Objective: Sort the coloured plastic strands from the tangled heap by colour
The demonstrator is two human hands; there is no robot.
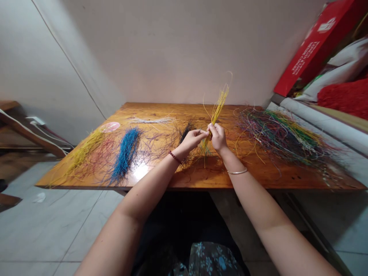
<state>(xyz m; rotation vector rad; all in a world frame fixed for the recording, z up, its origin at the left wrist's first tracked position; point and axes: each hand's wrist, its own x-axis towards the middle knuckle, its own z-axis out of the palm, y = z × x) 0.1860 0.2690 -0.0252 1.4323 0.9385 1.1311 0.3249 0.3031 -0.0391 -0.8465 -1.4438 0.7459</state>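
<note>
We sit at the near edge of a glossy brown wooden table [198, 181], its surface scuffed in places and catching a bright patch of glare near that edge. Above its middle, our right hand [217, 137] grips an upright yellow bundle [219, 105] of thin strands, fingers closed round its lower part. Our left hand [193, 140] brings thumb and fingertips together at the side of it; whether they pinch a strand, we cannot tell.

Toward the table's left end lie loose yellow strands [86, 148], a pink disc [110, 127] and a thick blue bundle [126, 151]. White strands [155, 120] stretch along its back part, with black strands [186, 129] nearer its middle. A tangled multicoloured pile [278, 132] spreads over its right end.

Behind the table rises a plain pale wall [184, 50], crossed by a thin cable [66, 56] left of it. Beyond its right end we see a red box [313, 48] and a red heap [345, 97]; below it, grey floor tiles [77, 209].
</note>
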